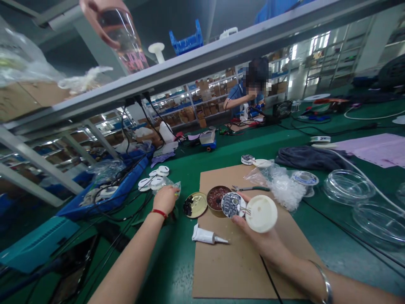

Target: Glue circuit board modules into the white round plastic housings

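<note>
My right hand [257,234] holds a round circuit board [233,205] wired to a white round cover [261,213], above the cardboard sheet [234,270]. My left hand [166,198] reaches to a small clear bag [177,188] beside several white round caps [157,181]; its fingers are closed, and what they grip is hard to make out. Between the hands are a gold tin lid with black pieces [196,204] and a round tin with reddish-brown contents [217,197]. A white tube [205,235] with a pointed nozzle lies on the cardboard.
Pliers [251,188] and a bag of clear plastic pieces [287,188] lie behind my right hand. Clear round dishes [348,188] sit at the right, a blue bin [72,207] at the left. A shelf [190,63] crosses overhead. A person [236,101] works across the table.
</note>
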The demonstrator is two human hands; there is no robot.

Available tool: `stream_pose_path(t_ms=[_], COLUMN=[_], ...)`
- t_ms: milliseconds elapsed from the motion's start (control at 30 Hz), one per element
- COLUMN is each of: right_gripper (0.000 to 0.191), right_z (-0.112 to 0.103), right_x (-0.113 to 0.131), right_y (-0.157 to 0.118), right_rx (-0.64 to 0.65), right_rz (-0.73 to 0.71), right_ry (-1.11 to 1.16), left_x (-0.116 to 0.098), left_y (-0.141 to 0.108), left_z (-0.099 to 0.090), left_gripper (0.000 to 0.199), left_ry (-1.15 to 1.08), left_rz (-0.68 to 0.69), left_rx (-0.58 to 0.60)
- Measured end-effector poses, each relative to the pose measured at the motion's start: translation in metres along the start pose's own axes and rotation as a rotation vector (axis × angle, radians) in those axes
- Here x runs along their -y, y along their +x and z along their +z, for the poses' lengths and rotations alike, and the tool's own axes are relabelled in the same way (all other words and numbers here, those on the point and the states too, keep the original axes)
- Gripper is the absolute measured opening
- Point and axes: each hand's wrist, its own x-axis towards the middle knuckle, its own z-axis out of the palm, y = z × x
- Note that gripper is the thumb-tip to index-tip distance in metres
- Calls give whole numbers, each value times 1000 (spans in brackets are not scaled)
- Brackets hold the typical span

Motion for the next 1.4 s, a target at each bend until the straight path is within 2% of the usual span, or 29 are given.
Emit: stream_pose_path(t_ms=[100, 233, 367, 500, 567, 633, 800, 900, 967, 1100, 1267, 1400], right_gripper=[63, 63, 63, 60, 60, 61, 60, 57, 58, 61, 59, 61], right_z=[0, 0, 0, 1, 1, 1, 0, -1, -2, -1, -1, -3], right_x=[-1, 1, 4, 3, 3, 3, 12, 14, 14, 13, 12, 9], right_y=[0, 0, 0, 0, -1, -2, -6, -7, -8, -10, -13, -16], right_rx=[13, 41, 61, 77, 85, 98, 197, 237, 264, 312, 364, 384], right_rz=[7, 26, 41, 56, 55, 62, 95, 105, 119, 162, 169, 154], right_ry=[-2, 14, 30, 32, 46, 48, 47, 54, 62, 81, -1, -71], left_x=[3, 6, 14, 13, -1, -24, -89, -106, -107, -103, -103, -106], left_y=[16, 18, 16, 16, 9, -5, -64, -91, -100, -102, -99, -98], left_z=[8, 13, 10, 5, 0, -6, -13, -8, -3, 1, -1, -2], left_gripper=[18, 17, 19, 26, 36, 43, 25, 9, 16, 27, 30, 26], left_ry=[68, 15, -189, -539, -742, -914, -1109, -1115, -1067, -937, -766, -651], left_rz=[31, 63, 5, -95, -98, -73, -13, 171, 327, 509, 731, 797], left_rx=[31, 21, -79, -216, -261, -289, -323, -386, -396, -362, -410, -400])
